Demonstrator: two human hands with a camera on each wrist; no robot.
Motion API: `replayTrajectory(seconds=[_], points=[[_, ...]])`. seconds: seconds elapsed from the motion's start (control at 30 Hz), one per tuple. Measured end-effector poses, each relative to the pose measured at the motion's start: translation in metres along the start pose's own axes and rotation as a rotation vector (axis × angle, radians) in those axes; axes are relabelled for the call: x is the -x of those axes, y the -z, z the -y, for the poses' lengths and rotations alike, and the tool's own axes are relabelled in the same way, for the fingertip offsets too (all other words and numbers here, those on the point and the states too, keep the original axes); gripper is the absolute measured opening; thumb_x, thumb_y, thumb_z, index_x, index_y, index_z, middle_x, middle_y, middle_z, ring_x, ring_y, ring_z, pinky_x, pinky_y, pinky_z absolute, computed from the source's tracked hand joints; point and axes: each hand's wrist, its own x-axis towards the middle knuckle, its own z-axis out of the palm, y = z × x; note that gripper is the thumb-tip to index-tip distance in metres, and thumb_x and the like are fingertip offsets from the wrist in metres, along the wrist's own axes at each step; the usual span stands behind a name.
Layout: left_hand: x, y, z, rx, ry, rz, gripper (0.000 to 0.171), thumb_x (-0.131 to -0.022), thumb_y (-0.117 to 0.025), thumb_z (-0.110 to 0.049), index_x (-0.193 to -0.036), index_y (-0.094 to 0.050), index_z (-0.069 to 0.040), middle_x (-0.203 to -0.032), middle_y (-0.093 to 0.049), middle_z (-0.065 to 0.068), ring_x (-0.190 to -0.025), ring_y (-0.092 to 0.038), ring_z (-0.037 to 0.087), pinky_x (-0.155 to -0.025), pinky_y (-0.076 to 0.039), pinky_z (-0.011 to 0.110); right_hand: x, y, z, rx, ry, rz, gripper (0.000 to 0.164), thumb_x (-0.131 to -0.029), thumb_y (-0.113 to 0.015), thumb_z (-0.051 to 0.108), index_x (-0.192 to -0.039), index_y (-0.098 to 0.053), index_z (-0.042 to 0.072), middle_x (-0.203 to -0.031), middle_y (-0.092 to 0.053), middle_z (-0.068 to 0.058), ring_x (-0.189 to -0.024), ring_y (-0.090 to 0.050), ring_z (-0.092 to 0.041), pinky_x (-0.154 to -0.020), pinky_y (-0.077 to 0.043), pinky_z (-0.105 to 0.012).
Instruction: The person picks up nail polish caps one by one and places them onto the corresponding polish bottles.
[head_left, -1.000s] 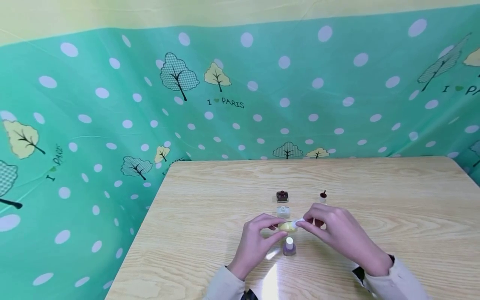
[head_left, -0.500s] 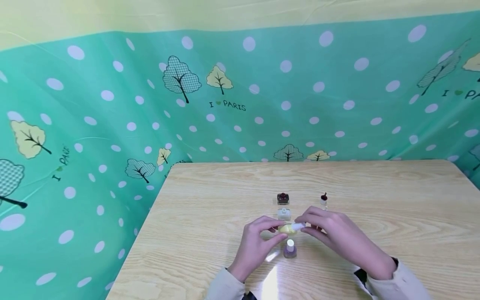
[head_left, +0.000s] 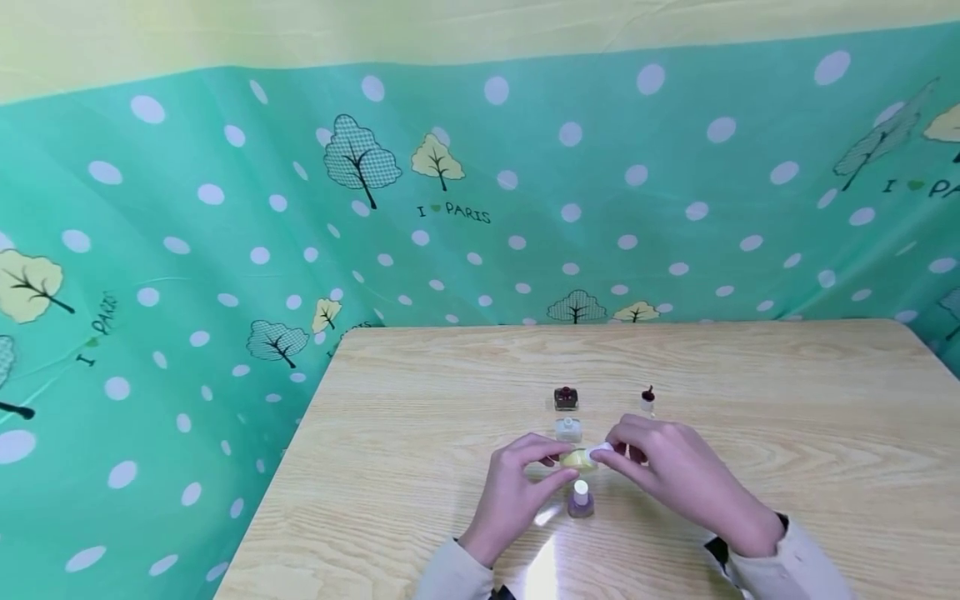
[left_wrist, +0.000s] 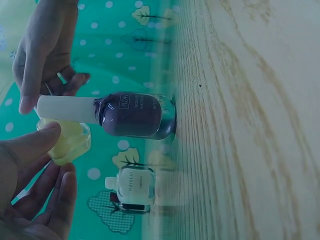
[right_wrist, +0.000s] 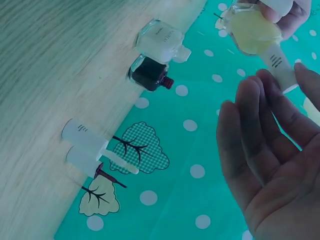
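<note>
My left hand (head_left: 513,496) holds a small yellow nail polish bottle (head_left: 577,460) between thumb and fingers, tilted above the table. Its white cap (right_wrist: 278,67) is on the neck, and my right hand (head_left: 667,467) pinches that cap with thumb and fingertips. Just in front stands a purple nail polish bottle (head_left: 580,503) with its white cap on. Behind the hands are a whitish nail polish bottle (head_left: 567,430) and a dark red one (head_left: 566,399), both uncapped.
Two removed caps stand with brushes upward beyond my right hand: one with a dark brush (right_wrist: 85,161), one with a pale brush (right_wrist: 84,137). The wooden table (head_left: 390,417) meets a green dotted cloth (head_left: 450,275) at its back and left.
The right fingers slid out toward the end of the cap half a second ago, and now pinch it closer to the bottle again. The left hand keeps its hold on the yellow bottle.
</note>
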Motion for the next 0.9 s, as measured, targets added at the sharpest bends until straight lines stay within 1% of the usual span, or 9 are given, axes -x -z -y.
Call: replayTrajectory(seconds=[0.07,0.17,0.27,0.33,0.4,0.53,0.67,0.77,0.9], points=[[0.0004,0.0000,0.0001,0.006,0.003,-0.001,0.030,-0.082,-0.079,-0.023,-0.110,-0.074,-0.012,-0.104,-0.074,-0.003,-0.089,-0.068,0.010,-0.082,-0.057,0.022,0.0011,0.0009,-0.0013,-0.008,0.021,0.005,0.011,-0.091,-0.071,0.037,-0.093,-0.069,0.027,-0.083,-0.060,0.021,-0.066,-0.049,0.008,-0.055,-0.045,-0.015],[0.0008,0.0004,-0.0003,0.017,0.016,-0.001,0.030,-0.082,-0.080,-0.022,-0.109,-0.075,-0.013,-0.103,-0.074,-0.003,-0.089,-0.067,0.008,-0.082,-0.058,0.024,0.0033,0.0026,-0.0039,-0.006,0.087,-0.022,0.020,-0.086,-0.077,0.027,-0.105,-0.071,0.023,-0.098,-0.065,0.016,-0.080,-0.060,0.002,-0.063,-0.054,-0.020],[0.0009,0.0008,-0.0013,0.026,0.030,-0.001,0.030,-0.081,-0.080,-0.021,-0.109,-0.075,-0.014,-0.103,-0.073,-0.004,-0.089,-0.066,0.006,-0.083,-0.058,0.025,0.0044,0.0036,-0.0056,0.005,0.165,-0.071,0.025,-0.082,-0.081,0.017,-0.105,-0.072,0.023,-0.102,-0.066,0.014,-0.090,-0.064,-0.004,-0.072,-0.058,-0.025],[0.0012,0.0008,-0.0023,0.024,0.032,-0.004,0.029,-0.081,-0.081,-0.020,-0.109,-0.075,-0.016,-0.102,-0.073,-0.006,-0.089,-0.066,0.006,-0.083,-0.058,0.025,0.0043,0.0039,-0.0058,0.015,0.198,-0.100,0.024,-0.080,-0.081,0.015,-0.101,-0.073,0.023,-0.100,-0.066,0.015,-0.091,-0.064,-0.005,-0.075,-0.059,-0.026],[0.0012,0.0007,-0.0035,0.022,0.027,-0.006,0.029,-0.080,-0.081,-0.020,-0.109,-0.075,-0.016,-0.103,-0.073,-0.006,-0.089,-0.066,0.006,-0.083,-0.057,0.025,0.0042,0.0041,-0.0050,0.020,0.199,-0.118,0.019,-0.081,-0.081,0.017,-0.097,-0.073,0.024,-0.096,-0.066,0.016,-0.088,-0.063,-0.003,-0.074,-0.059,-0.025],[0.0022,0.0012,-0.0063,0.023,0.005,-0.009,0.030,-0.080,-0.081,-0.020,-0.108,-0.075,-0.014,-0.103,-0.074,-0.005,-0.090,-0.066,0.006,-0.083,-0.057,0.023,0.0053,0.0034,-0.0019,0.021,0.155,-0.144,0.008,-0.084,-0.079,0.025,-0.089,-0.073,0.025,-0.088,-0.064,0.018,-0.079,-0.062,0.000,-0.067,-0.056,-0.020],[0.0026,0.0016,-0.0073,0.021,-0.007,-0.012,0.030,-0.080,-0.081,-0.020,-0.109,-0.075,-0.012,-0.103,-0.074,-0.004,-0.089,-0.066,0.006,-0.083,-0.057,0.022,0.0059,0.0004,0.0000,0.012,0.123,-0.167,0.008,-0.084,-0.079,0.028,-0.085,-0.072,0.026,-0.083,-0.063,0.019,-0.072,-0.060,0.001,-0.062,-0.053,-0.017],[0.0029,0.0021,-0.0061,0.013,-0.006,-0.019,0.030,-0.081,-0.080,-0.023,-0.109,-0.075,-0.012,-0.103,-0.074,-0.004,-0.089,-0.066,0.005,-0.083,-0.057,0.022,0.0052,-0.0007,0.0007,0.002,0.127,-0.166,0.010,-0.084,-0.080,0.027,-0.089,-0.072,0.024,-0.086,-0.065,0.018,-0.073,-0.060,0.001,-0.062,-0.053,-0.018],[0.0046,0.0040,-0.0045,0.005,0.004,-0.029,0.031,-0.081,-0.080,-0.026,-0.109,-0.075,-0.013,-0.102,-0.074,-0.005,-0.088,-0.066,0.005,-0.082,-0.057,0.023,0.0051,0.0005,0.0015,-0.029,0.168,-0.141,0.021,-0.083,-0.080,0.019,-0.103,-0.073,0.021,-0.096,-0.068,0.014,-0.079,-0.063,-0.001,-0.064,-0.056,-0.020]])
